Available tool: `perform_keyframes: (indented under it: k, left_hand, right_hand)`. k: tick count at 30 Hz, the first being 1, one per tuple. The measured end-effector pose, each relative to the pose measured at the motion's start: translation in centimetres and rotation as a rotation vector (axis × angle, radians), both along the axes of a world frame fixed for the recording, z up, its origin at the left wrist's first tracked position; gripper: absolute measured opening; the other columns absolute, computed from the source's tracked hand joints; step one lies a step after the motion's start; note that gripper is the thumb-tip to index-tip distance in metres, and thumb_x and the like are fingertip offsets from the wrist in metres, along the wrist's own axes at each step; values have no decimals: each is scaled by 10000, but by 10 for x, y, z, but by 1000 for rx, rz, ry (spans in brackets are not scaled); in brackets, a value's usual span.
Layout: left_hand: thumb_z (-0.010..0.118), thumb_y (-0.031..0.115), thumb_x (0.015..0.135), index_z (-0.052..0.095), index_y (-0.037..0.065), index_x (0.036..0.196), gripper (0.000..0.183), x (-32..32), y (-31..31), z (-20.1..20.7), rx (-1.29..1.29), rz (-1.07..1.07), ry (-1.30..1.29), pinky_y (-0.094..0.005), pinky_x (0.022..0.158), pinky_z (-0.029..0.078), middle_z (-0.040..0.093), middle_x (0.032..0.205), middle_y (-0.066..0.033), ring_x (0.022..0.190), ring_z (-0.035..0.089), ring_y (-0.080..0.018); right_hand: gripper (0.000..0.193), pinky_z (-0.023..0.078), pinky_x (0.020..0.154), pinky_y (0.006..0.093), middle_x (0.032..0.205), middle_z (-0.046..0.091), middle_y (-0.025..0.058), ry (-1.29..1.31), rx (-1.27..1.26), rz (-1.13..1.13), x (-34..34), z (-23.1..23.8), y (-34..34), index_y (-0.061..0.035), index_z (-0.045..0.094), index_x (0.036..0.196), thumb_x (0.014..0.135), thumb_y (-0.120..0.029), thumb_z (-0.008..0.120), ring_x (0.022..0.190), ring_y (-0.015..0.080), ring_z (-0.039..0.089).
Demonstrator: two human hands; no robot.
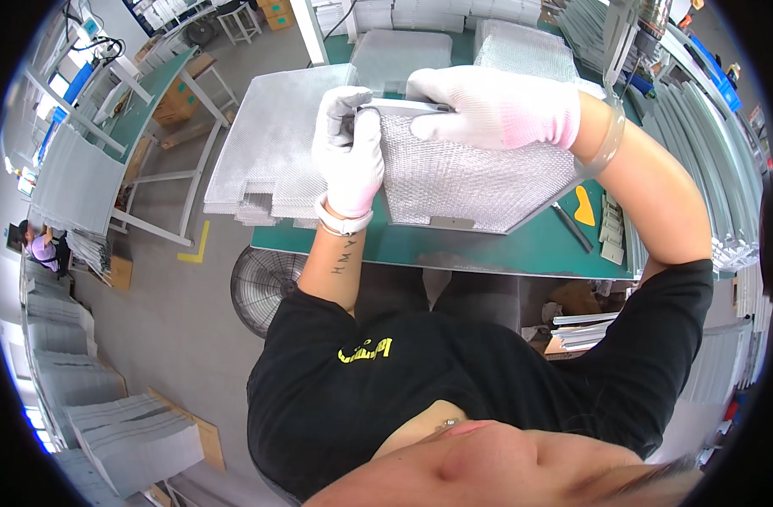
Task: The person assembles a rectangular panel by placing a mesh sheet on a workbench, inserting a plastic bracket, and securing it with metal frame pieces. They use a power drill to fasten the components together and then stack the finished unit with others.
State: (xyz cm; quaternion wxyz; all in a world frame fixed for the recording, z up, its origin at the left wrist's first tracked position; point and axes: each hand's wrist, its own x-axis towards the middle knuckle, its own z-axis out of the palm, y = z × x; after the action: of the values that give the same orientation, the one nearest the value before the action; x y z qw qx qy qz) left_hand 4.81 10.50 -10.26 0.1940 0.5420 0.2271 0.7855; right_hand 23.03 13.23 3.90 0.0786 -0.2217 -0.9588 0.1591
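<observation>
Fingers of the left hand (349, 152), in a white knit glove, curl tight around the upper left corner of a metal mesh panel (471, 182), with the thumb side pressed against the frame strip (407, 107) that runs along the panel's top edge. The right hand (488, 108), also in a white glove with a pink cuff, lies over that same strip just beside the left hand; its fingers bend down over the edge and press on it, closed on the frame rather than spread. A clear band sits around the right forearm, and a white band around the left wrist.

The mesh panel is a flat, silvery square of fine woven or expanded metal with a thin bright frame around it. It is held tilted, its top edge lifted in both hands and its lower edge resting on the green desk (521, 249). A small flat tab shows in the middle of its lower frame.

To the left of it a stack of bare mesh sheets (276, 144) lies on the desk and overhangs its edge. More mesh panels (521, 46) are stacked behind. On the desk to the right lie a yellow scraper (584, 207), a dark thin tool (570, 226) and some small metal clips (610, 228). Below the desk edge stands a round fan (264, 287) on the floor.
</observation>
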Motion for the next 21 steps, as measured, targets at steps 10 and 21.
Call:
perform_keyframes:
  k: [10,21]
  left_hand:
    - [516,-46,950,535,30,1142,207,9,1,-11,50,-9,-8,-241,871,434,540,1103,-46,939,521,-95]
    - [446,-28,978,452,9,1285,310,1,4,-18,-11,213,195,-234,882,411,511,1184,-75,944,481,-95]
  right_hand:
    - [297,525,724,438,842,617,187,58,433,-46,-18,-25,-13,-26,582,1040,897,-275,655,804,380,652]
    - [132,511,725,234,909,693,44,1027,455,-835,169,-72,-25,-6,694,1048,970,-76,614,784,87,619]
